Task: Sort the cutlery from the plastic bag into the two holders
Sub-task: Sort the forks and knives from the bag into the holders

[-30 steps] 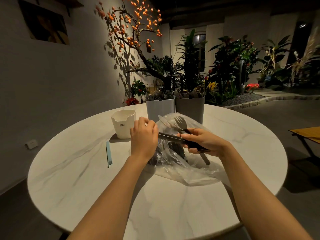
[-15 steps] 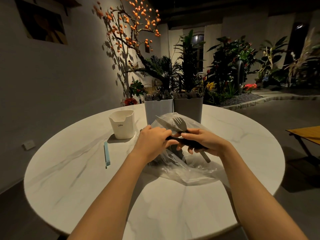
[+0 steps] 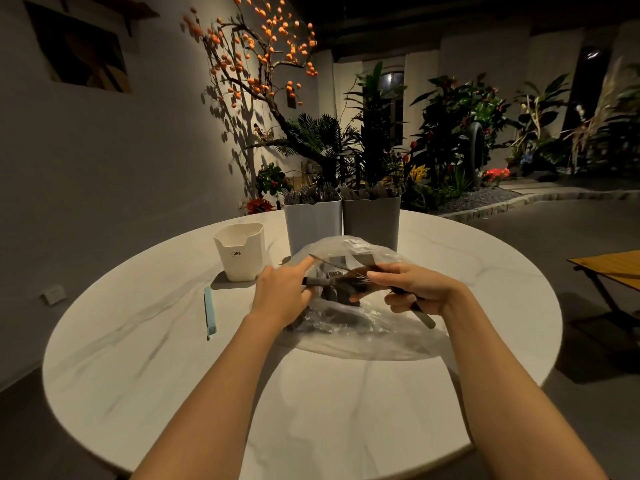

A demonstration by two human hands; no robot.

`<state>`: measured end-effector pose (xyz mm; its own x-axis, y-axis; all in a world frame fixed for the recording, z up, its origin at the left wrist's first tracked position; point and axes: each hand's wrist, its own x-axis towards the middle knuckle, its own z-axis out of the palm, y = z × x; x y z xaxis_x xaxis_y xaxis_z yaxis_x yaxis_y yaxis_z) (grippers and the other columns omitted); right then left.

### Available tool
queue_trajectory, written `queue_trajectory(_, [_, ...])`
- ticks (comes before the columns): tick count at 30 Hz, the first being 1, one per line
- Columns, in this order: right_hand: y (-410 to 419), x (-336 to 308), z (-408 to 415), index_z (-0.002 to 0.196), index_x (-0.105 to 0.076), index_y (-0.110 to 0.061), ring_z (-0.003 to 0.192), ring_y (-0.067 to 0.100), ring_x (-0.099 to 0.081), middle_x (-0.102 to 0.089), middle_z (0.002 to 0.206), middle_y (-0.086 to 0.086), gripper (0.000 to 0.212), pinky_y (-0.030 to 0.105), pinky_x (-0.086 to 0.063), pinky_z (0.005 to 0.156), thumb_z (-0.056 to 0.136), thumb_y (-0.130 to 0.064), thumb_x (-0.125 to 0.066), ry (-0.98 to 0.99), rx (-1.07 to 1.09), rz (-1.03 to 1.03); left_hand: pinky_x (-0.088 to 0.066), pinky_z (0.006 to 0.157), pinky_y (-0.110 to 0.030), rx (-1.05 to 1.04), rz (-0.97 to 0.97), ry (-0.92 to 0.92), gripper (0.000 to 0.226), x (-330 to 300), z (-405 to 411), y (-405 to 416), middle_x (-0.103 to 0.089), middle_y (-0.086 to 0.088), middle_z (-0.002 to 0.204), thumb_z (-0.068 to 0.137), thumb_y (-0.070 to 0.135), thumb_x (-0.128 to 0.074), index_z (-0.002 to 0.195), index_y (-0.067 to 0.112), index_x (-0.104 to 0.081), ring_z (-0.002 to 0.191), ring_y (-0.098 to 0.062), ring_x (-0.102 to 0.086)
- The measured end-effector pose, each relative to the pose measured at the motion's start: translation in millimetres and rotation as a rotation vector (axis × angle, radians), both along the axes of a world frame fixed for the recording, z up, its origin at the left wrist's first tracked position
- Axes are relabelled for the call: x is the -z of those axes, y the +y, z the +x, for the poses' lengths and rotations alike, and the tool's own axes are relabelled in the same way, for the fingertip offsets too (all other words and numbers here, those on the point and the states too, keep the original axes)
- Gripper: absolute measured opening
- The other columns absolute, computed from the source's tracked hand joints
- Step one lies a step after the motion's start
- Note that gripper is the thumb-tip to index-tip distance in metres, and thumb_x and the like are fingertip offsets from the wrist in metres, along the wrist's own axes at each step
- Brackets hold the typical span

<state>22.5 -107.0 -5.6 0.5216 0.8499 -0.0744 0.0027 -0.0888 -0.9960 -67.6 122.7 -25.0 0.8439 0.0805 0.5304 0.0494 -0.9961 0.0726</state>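
- Your left hand (image 3: 282, 296) is over the left edge of the plastic bag (image 3: 349, 327), its grip closed round the dark handle of one piece of cutlery (image 3: 320, 280), forefinger stretched forward.
- Your right hand (image 3: 414, 289) has its grip curled round a bundle of cutlery; one handle end (image 3: 425, 318) sticks out below the palm, and a knife blade (image 3: 329, 262) points up and left from it.
- The bag lies crumpled on the round white surface (image 3: 173, 375), with dark cutlery inside it beneath your hands.
- The two holders, a light one (image 3: 312, 225) and a grey one (image 3: 371, 223), stand side by side touching, just behind the bag, both full of cutlery.
- A white cup (image 3: 240, 252) stands left of the holders; a light blue strip (image 3: 209, 315) lies nearer you.
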Motion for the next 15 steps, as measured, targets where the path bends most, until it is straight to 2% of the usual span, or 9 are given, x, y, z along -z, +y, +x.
queue_trajectory(2, [0, 1, 2, 0.131, -0.052, -0.011, 0.041, 0.004, -0.026, -0.065, 0.121, 0.017, 0.044, 0.012, -0.029, 0.040, 0.090, -0.025, -0.055, -0.040, 0.001, -0.021, -0.050, 0.083, -0.039, -0.104, -0.068, 0.045, 0.064, 1, -2, 3, -0.069, -0.007, 0.098, 0.090, 0.017, -0.055, 0.147, 0.033, -0.031, 0.090, -0.029, -0.062])
queue_trajectory(5, [-2, 1, 3, 0.130, -0.055, -0.013, 0.043, 0.005, -0.027, -0.068, 0.117, 0.013, 0.044, 0.012, -0.030, 0.040, 0.087, -0.025, -0.059, -0.099, 0.015, -0.061, -0.052, 0.077, -0.039, -0.143, -0.139, 0.100, 0.065, 3, -3, 5, -0.067, -0.007, 0.097, 0.088, 0.016, -0.058, 0.144, 0.033, -0.028, 0.087, -0.028, -0.062])
queue_trajectory(7, [-5, 0, 2, 0.123, -0.058, -0.013, 0.042, 0.004, -0.028, -0.068, 0.099, 0.010, 0.038, 0.012, -0.028, 0.039, 0.087, -0.023, -0.059, -0.072, 0.010, -0.049, -0.055, 0.077, -0.040, -0.119, -0.162, 0.083, 0.061, 3, -3, 6, -0.067, -0.005, 0.096, 0.085, 0.017, -0.060, 0.138, 0.032, -0.034, 0.085, -0.027, -0.062])
queue_trajectory(10, [-12, -3, 3, 0.107, -0.063, -0.014, 0.040, 0.003, -0.028, -0.046, 0.068, 0.002, 0.021, 0.013, -0.025, 0.039, 0.088, -0.022, -0.062, 0.026, -0.089, 0.058, -0.057, 0.075, -0.039, -0.066, -0.220, 0.042, 0.046, 2, -3, 10, -0.070, -0.004, 0.094, 0.083, 0.015, -0.063, 0.124, 0.033, -0.050, 0.082, -0.024, -0.062])
queue_trajectory(11, [-13, -2, 3, 0.105, -0.060, -0.013, 0.039, 0.003, -0.028, -0.040, 0.064, 0.000, 0.025, 0.013, -0.025, 0.039, 0.086, -0.025, -0.068, 0.057, -0.127, 0.093, -0.057, 0.076, -0.037, -0.043, -0.266, 0.032, 0.040, 2, -3, 12, -0.071, -0.004, 0.096, 0.084, 0.014, -0.064, 0.119, 0.032, -0.055, 0.082, -0.023, -0.063])
queue_trajectory(13, [-14, -1, 3, 0.103, -0.050, -0.010, 0.039, 0.003, -0.027, -0.036, 0.059, -0.002, 0.047, 0.012, -0.029, 0.039, 0.075, -0.034, -0.080, 0.100, -0.151, 0.118, -0.057, 0.078, -0.034, -0.002, -0.344, 0.003, 0.031, 3, -4, 14, -0.072, -0.003, 0.099, 0.086, 0.013, -0.065, 0.112, 0.030, -0.063, 0.084, -0.020, -0.064])
queue_trajectory(15, [-13, -1, 2, 0.112, -0.049, -0.005, 0.038, 0.002, -0.025, -0.034, 0.056, -0.003, 0.052, 0.013, -0.029, 0.039, 0.079, -0.036, -0.076, 0.112, -0.129, 0.118, -0.056, 0.079, -0.032, 0.011, -0.376, -0.024, 0.028, 4, -6, 15, -0.072, -0.004, 0.101, 0.087, 0.013, -0.066, 0.111, 0.028, -0.066, 0.085, -0.020, -0.064])
